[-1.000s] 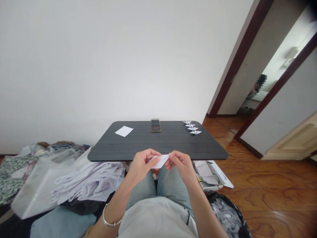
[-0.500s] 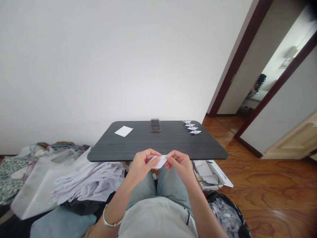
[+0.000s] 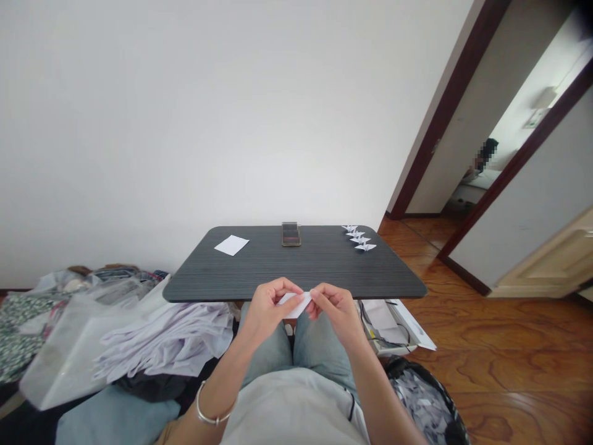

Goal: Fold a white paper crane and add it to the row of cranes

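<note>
A small folded piece of white paper is pinched between both hands, just off the near edge of the dark table and above my lap. My left hand grips its left side, thumb on top. At its right corner, the fingertips of my right hand are closed on the paper. Fingers cover part of the folds. At the table's back left lies white square paper. Several folded paper cranes stand in a row at the back right.
A phone-like dark object sits at the table's back middle, near the wall. Left of the table are piled clothes and a clear plastic bag. To the right are a box with papers and cables and a black-lined bin of paper scraps.
Both hands stay at nearly the same spot. The paper between them has tilted and shifted slightly, and my right fingers have moved a little left along its edge.
</note>
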Demonstrator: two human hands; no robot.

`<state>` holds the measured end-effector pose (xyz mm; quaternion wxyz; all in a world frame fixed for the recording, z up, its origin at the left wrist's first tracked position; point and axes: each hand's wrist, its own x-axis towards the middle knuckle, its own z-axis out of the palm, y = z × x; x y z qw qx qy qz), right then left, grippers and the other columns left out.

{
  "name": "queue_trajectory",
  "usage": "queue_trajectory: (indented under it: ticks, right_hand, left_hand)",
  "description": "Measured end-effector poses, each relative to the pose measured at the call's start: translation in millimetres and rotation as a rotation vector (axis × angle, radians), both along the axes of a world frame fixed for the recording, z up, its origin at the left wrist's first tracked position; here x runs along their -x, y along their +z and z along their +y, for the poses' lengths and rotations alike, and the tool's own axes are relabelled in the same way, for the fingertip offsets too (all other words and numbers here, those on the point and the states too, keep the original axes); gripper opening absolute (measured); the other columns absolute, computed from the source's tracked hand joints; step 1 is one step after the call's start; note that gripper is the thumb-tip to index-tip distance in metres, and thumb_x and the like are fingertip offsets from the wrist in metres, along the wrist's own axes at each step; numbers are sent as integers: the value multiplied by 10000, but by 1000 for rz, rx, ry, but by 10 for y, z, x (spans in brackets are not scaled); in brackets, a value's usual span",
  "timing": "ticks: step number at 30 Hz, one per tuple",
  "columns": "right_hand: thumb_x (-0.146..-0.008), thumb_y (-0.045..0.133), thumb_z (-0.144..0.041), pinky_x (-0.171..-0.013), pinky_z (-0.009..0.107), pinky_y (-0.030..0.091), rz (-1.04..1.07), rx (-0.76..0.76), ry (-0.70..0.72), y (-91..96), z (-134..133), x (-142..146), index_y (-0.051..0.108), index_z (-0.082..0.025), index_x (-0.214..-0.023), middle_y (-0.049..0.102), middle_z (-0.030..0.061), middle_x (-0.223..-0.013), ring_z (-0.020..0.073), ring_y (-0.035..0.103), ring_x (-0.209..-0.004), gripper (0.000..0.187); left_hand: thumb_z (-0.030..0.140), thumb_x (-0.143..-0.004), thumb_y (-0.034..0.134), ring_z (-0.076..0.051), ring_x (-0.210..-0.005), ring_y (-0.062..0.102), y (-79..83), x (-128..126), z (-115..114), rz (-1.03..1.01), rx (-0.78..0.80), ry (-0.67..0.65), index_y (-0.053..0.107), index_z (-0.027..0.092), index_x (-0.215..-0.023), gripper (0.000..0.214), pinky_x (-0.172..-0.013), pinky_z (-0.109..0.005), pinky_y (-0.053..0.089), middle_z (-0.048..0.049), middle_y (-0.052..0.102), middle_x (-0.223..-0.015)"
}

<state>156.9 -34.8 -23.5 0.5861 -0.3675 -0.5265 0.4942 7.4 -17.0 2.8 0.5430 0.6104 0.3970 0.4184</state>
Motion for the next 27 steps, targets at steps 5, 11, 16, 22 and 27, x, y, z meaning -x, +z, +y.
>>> queue_trajectory:
  ticks: [5,11,16,22,27]
  right_hand:
    - [-787,580,-396,-474,201,452,38,-29,55,-26,6,-25,614,-156,-647,619,7,-548,92,537,-457,280]
    - [-754,634,-324,-466,192,451,71,-17,45,-76,27,-25,613,-160,-689,620,-5,-548,87,536,-457,177]
    - [-748,643,-306,-459,184,451,96,-23,45,-98,44,-33,611,-161,-687,627,-5,-554,81,539,-456,161]
    - [-704,686,-284,-445,183,452,100,-14,21,-105,67,-58,629,-156,-704,628,-7,-558,83,549,-452,140]
    - [-674,708,-269,-429,182,449,116,-2,12,-120,88,-73,639,-156,-697,622,-12,-539,81,544,-433,134]
  left_hand:
    - [312,-673,682,-65,-465,454,-3,23,18,-13,-7,7,598,106,-733,231,-474,-180,316,-7,624,-574]
    - [302,-679,673,-67,-476,457,-5,26,11,8,-13,-6,609,104,-735,215,-477,-181,318,-10,628,-586]
    - [306,-688,661,-73,-487,464,-4,33,8,31,-23,-15,628,104,-742,212,-480,-183,321,-16,635,-605]
    - [319,-686,659,-74,-475,454,-4,44,17,71,-26,-21,649,104,-732,220,-467,-183,307,-10,626,-586]
    - [328,-707,641,-82,-488,466,-15,57,19,111,-44,-32,687,112,-778,232,-468,-183,307,-16,636,-602]
